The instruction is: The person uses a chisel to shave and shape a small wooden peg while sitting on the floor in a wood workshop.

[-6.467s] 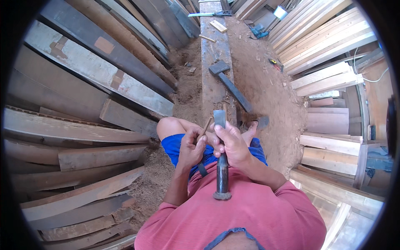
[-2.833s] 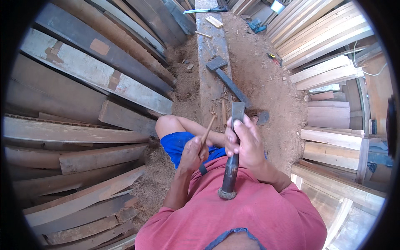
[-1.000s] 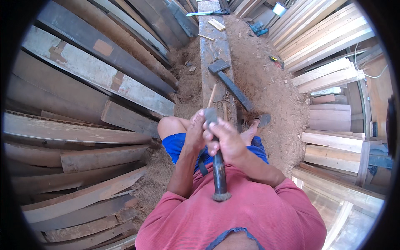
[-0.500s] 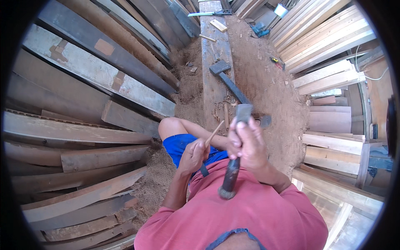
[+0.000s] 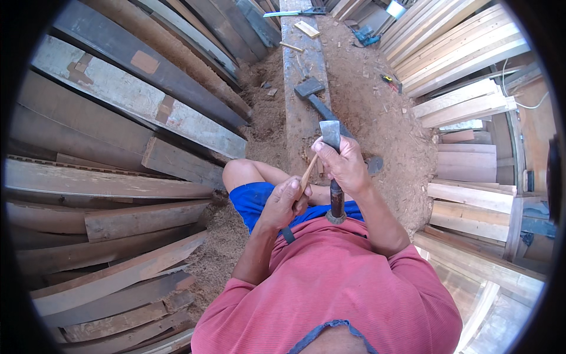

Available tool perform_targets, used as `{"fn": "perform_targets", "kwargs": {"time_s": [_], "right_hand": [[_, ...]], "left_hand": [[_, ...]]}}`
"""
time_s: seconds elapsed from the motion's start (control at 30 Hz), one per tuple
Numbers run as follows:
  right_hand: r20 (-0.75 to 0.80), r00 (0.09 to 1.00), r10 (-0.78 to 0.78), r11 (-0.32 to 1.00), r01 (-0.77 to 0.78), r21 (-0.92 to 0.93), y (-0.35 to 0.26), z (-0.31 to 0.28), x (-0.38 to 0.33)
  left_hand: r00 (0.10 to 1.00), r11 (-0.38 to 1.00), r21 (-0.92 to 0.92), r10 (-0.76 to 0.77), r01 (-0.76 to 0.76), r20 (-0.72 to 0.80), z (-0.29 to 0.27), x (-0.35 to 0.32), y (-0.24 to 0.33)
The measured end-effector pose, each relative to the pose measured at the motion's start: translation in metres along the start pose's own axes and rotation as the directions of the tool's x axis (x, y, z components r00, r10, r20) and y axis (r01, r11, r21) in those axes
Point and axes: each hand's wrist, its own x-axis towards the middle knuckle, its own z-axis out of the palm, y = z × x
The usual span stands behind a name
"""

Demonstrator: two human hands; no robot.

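Note:
My left hand (image 5: 283,203) is closed around a thin pointed wooden stick (image 5: 308,171), whose tip slants up toward the other hand. My right hand (image 5: 346,164) grips a chisel (image 5: 331,133) with a wide metal blade pointing away from me and a dark handle hanging back toward my shirt. The fingertips of that hand are at the stick's tip; whether they pinch it I cannot tell. Beyond the hands a mallet (image 5: 310,88) with a dark blocky head lies on a long plank (image 5: 299,118). Its handle reaches back behind the chisel.
Farther along the plank are a handsaw (image 5: 295,12), a small light wood block (image 5: 307,29) and a thin stick (image 5: 291,46). A blue power tool (image 5: 367,36) lies at the far right. Stacked boards (image 5: 141,106) line the left, with lighter timber (image 5: 466,53) on the right. Sawdust covers the floor.
My right hand has brought the chisel farther from my chest, its blade now upright and sharper to see. The stick has tilted up, and its tip now meets the right fingers.

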Motion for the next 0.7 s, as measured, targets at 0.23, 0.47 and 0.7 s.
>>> {"fn": "perform_targets", "kwargs": {"time_s": [0.23,0.47,0.7], "right_hand": [[-0.105,0.983,0.147,0.813,-0.06,0.579,0.001,0.018,-0.008],[0.324,0.901,0.289,0.652,-0.433,0.622,0.003,0.059,-0.041],[0.313,0.919,0.24,0.757,-0.379,0.533,-0.014,0.06,-0.055]], "left_hand": [[0.972,0.995,0.098,0.054,-0.033,-0.229,-0.007,0.022,-0.006],[0.954,0.983,0.047,0.185,-0.179,-0.237,-0.015,0.04,0.012],[0.865,0.766,0.569,0.47,-0.301,-0.175,-0.005,0.013,0.019]]}}
